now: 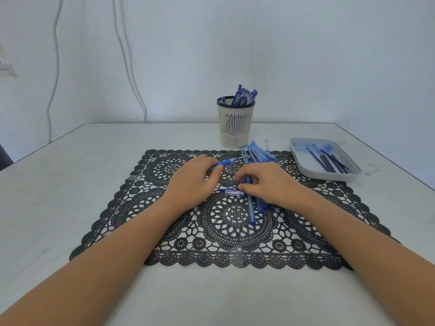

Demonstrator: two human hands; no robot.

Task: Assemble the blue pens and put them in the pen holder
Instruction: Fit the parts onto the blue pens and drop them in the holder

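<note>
My left hand (193,178) grips a blue pen (227,162) whose bare tip points up and to the right. My right hand (264,182) rests on a pile of blue pen barrels (255,154) on the black lace mat (226,231), and its fingertips pinch a blue pen cap (229,191) that lies on the mat. A cream slotted pen holder (235,123) with a dark rim stands behind the mat and holds several capped blue pens (243,96).
A grey tray (306,165) at the right holds several dark blue refills (329,160). The mat lies on a white table (70,184) whose back edge meets a pale wall. Two white cables (128,57) hang down the wall at the left.
</note>
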